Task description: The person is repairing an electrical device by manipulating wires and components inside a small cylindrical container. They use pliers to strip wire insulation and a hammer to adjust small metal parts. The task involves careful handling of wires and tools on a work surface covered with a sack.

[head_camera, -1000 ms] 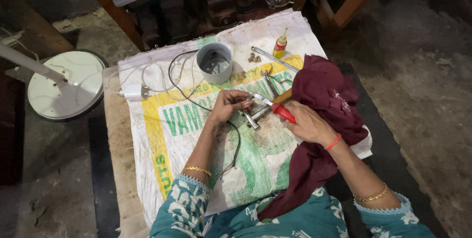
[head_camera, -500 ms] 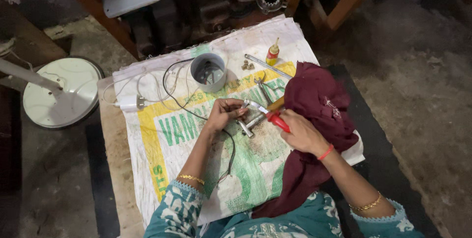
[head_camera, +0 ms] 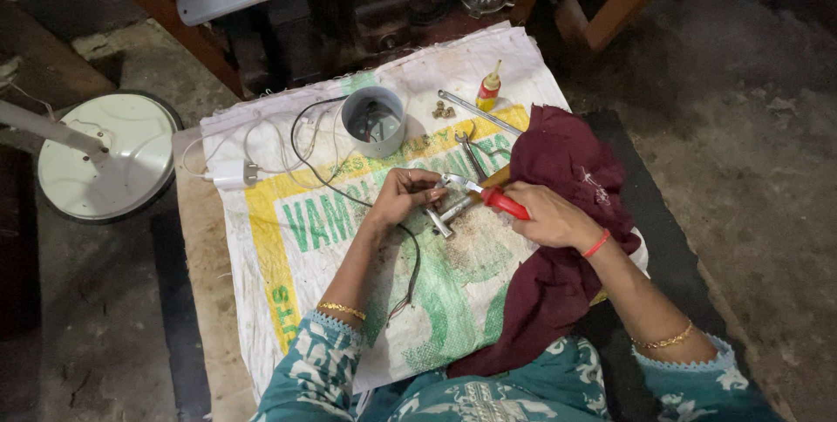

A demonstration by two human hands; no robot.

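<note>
A person sits at a low counter (head_camera: 196, 256) covered with a white woven sack (head_camera: 288, 265) printed in green and yellow. Near the middle of the sack, the left hand (head_camera: 403, 197) curls its fingers around one end of a small metal part (head_camera: 442, 215), pinching it. The right hand (head_camera: 545, 215) grips the red handle of a pair of pliers (head_camera: 488, 197), fingers wrapped fully around it. The pliers' long axis runs from the right hand up and to the left, the metal nose pointing at the left hand and meeting the metal part there. The part itself lies slanted, its long axis running from lower left to upper right, just above the sack.

A thin black wire (head_camera: 410, 256) loops from under the left hand toward the person's lap. A maroon cloth (head_camera: 558, 160) lies draped beside and under the right forearm. Beyond the hands stand a grey round cup (head_camera: 373, 121), a small red and yellow bottle (head_camera: 489, 88), a long metal rod (head_camera: 478, 112) and a few small screws (head_camera: 444, 111). A white plug adapter (head_camera: 234, 175) rests at the sack's left edge. On the floor to the left sits a round white fan base (head_camera: 109, 156).
</note>
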